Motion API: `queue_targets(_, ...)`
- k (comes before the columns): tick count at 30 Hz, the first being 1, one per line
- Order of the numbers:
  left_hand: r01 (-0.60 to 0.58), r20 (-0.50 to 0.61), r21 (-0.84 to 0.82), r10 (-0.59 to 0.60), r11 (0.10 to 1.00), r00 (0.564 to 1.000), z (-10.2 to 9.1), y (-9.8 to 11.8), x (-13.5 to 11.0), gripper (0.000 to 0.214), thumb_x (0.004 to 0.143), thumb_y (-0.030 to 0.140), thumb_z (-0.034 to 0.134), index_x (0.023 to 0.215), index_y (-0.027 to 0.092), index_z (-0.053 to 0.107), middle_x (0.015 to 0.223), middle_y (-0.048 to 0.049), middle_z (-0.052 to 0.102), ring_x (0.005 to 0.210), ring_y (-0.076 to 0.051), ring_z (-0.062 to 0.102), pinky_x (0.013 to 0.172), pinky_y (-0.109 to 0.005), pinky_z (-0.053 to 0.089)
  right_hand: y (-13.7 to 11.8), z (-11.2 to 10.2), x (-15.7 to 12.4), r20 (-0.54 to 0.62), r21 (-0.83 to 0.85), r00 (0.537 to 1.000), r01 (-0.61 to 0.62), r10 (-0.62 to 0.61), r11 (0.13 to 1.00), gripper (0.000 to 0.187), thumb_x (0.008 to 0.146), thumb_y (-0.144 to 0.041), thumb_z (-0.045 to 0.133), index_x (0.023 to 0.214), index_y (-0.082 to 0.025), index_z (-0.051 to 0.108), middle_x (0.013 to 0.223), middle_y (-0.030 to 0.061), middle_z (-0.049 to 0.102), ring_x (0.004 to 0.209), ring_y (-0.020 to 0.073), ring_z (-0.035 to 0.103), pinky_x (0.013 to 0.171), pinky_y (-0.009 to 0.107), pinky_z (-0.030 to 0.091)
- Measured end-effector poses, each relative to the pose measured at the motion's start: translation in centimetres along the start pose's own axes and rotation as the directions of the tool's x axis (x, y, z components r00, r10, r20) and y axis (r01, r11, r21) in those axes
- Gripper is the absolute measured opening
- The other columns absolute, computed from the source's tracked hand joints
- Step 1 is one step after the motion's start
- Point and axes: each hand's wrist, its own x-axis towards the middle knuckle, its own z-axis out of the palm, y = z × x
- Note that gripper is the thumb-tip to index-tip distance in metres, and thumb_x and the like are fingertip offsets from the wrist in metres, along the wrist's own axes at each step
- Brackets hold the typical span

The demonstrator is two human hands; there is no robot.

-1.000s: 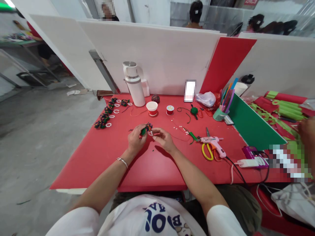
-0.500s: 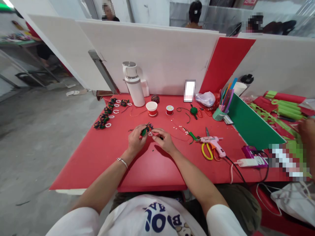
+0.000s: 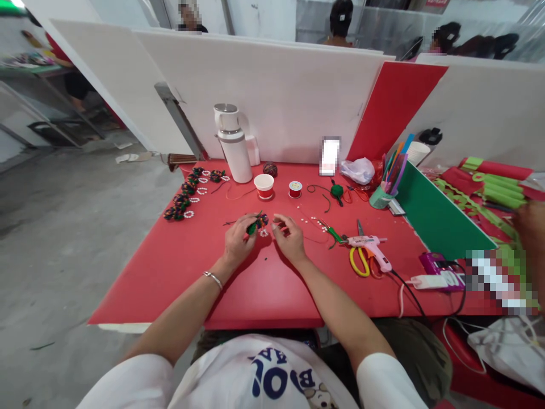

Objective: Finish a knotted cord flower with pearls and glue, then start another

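My left hand (image 3: 237, 243) is closed around a small green, red and dark yarn ornament (image 3: 258, 222) with a little loop of white beads hanging from it, just above the red table (image 3: 179, 267). My right hand (image 3: 288, 237) is a short way to the right of it, fingers pinched together on something too small to name, maybe a thin thread. Both hands hover over the middle of the table. A row of several finished ornaments with bead loops (image 3: 184, 196) lies at the far left of the table.
A white thermos (image 3: 233, 145), a red-and-white cup (image 3: 264, 186) and a red thread spool (image 3: 294, 189) stand at the back. Loose white beads (image 3: 313, 220), a pink glue gun (image 3: 369, 248) and yellow scissors (image 3: 358, 262) lie to the right. A green board (image 3: 434, 213) and another person's hand (image 3: 530, 233) are at far right.
My right hand has drawn a little to the right, away from the ornament. My left hand keeps hold of the ornament and has barely shifted.
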Motion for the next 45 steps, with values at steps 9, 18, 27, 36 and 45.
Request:
queue_targets(9,0.021,0.04,-0.009,-0.021,1.0,0.999,-0.1,0.2,0.0,0.02,0.095,0.025,0.058,0.113,0.021,0.065,0.116,-0.0134,0.077,0.112,-0.025,0.074,0.098,-0.045,0.061,-0.3,-0.3,-0.8,0.169,-0.159,0.964,0.234,-0.207,0.959,0.037,0.097,-0.034,0.061,0.134,-0.029,0.064,0.126,0.011,0.067,0.104,0.0222,0.066,0.095,0.039,0.057)
queue_targets(18,-0.08,0.011,-0.045,0.081,0.996,0.997,-0.2,0.4,0.1,0.024,0.095,0.017,0.061,0.118,0.021,0.063,0.119,-0.0133,0.076,0.112,-0.023,0.073,0.098,-0.041,0.06,-0.2,-0.3,-0.6,0.15,-0.173,0.952,0.291,-0.267,0.941,0.036,0.099,-0.037,0.063,0.133,-0.025,0.066,0.123,0.0115,0.067,0.106,0.0221,0.066,0.096,0.039,0.057)
queue_targets(27,-0.06,0.032,-0.06,0.062,0.996,0.998,0.0,0.2,-0.1,0.023,0.095,0.019,0.06,0.118,0.022,0.064,0.119,-0.0128,0.076,0.111,-0.024,0.074,0.097,-0.042,0.061,-0.3,-0.4,-0.5,0.126,-0.19,0.962,0.262,-0.241,0.946,0.03,0.099,-0.038,0.062,0.126,-0.027,0.069,0.121,0.0105,0.067,0.108,0.0224,0.066,0.1,0.04,0.056)
queue_targets(36,0.02,0.065,-0.093,-0.014,0.995,0.998,0.4,1.0,-0.2,0.019,0.096,0.024,0.058,0.114,0.022,0.065,0.115,-0.0118,0.077,0.107,-0.023,0.075,0.094,-0.04,0.062,0.0,-0.5,-0.6,0.104,-0.202,0.965,0.257,-0.24,0.945,0.026,0.099,-0.042,0.062,0.118,-0.026,0.07,0.116,0.0093,0.068,0.095,0.0192,0.067,0.088,0.036,0.059)
queue_targets(45,0.054,0.076,-0.144,-0.044,0.988,0.996,0.6,1.0,-0.3,0.019,0.096,0.025,0.057,0.112,0.022,0.067,0.111,-0.0112,0.078,0.104,-0.023,0.075,0.092,-0.041,0.062,-0.1,-0.5,-1.0,0.058,-0.243,0.961,0.275,-0.269,0.93,0.025,0.097,-0.043,0.062,0.114,-0.026,0.07,0.122,0.0121,0.068,0.114,0.0247,0.064,0.089,0.041,0.06)
